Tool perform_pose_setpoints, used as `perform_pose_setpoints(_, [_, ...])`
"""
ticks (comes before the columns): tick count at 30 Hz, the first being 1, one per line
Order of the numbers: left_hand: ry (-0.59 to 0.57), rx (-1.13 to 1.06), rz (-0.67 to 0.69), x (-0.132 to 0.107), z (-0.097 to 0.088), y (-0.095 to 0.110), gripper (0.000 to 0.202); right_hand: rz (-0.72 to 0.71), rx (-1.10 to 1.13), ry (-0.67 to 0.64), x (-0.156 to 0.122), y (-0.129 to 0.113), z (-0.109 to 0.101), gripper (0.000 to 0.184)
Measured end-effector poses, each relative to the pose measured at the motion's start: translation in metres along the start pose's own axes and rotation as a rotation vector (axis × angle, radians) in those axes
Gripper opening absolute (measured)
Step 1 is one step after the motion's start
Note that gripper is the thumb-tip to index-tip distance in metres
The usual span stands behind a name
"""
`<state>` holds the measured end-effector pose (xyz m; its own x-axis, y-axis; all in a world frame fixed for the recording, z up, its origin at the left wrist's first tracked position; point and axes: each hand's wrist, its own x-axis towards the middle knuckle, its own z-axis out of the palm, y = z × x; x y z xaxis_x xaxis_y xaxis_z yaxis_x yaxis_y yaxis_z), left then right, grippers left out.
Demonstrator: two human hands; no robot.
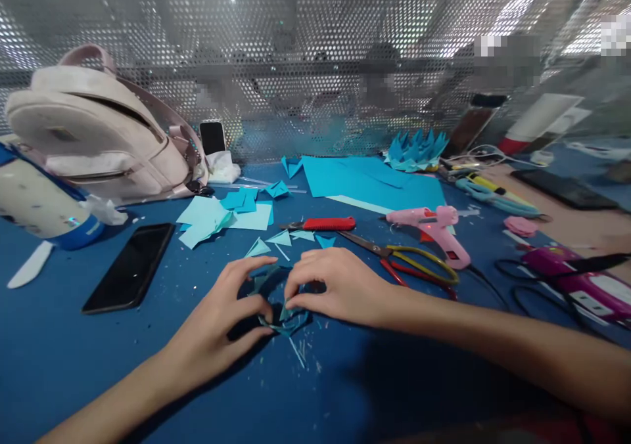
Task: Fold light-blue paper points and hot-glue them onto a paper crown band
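Both my hands rest on the blue table (73,365), pinching a small folded piece of teal paper (286,319) between them. My left hand (231,316) curls its fingers around the paper's left side. Fingertips of my right hand (340,286) press on its right side. Most of the paper is hidden under the fingers. Small teal paper triangles (283,238) lie just beyond my hands.
A black phone (129,266) lies at left, near a beige backpack (93,135) and a white-and-blue bottle (44,207). A red cutter (325,224), scissors (409,263) and a pink glue gun (434,227) lie beyond my right hand. Teal sheets (369,178), folded paper shapes (417,148) and cables (527,293) fill the right.
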<state>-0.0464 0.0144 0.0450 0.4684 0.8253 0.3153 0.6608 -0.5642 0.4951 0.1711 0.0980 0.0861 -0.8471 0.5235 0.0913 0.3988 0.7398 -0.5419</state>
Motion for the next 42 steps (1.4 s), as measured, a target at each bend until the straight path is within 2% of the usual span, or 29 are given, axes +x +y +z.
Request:
perform_pose_setpoints(8, [-0.039, -0.071, -0.112, 0.0002, 0.0027, -0.0003, 0.008, 0.059, 0.060, -0.039, 0.0005, 0.0046, 0.0045, 0.001])
perform_pose_setpoints(32, [-0.030, -0.070, -0.133, 0.0026, 0.0036, 0.0033, 0.009, 0.053, 0.152, -0.037, -0.0028, 0.0096, 0.0066, 0.005])
perform_pose_setpoints(42, [0.004, -0.042, -0.098, 0.0025, 0.0037, 0.0053, 0.011, 0.028, 0.150, -0.051, -0.0036, 0.0090, 0.0067, 0.005])
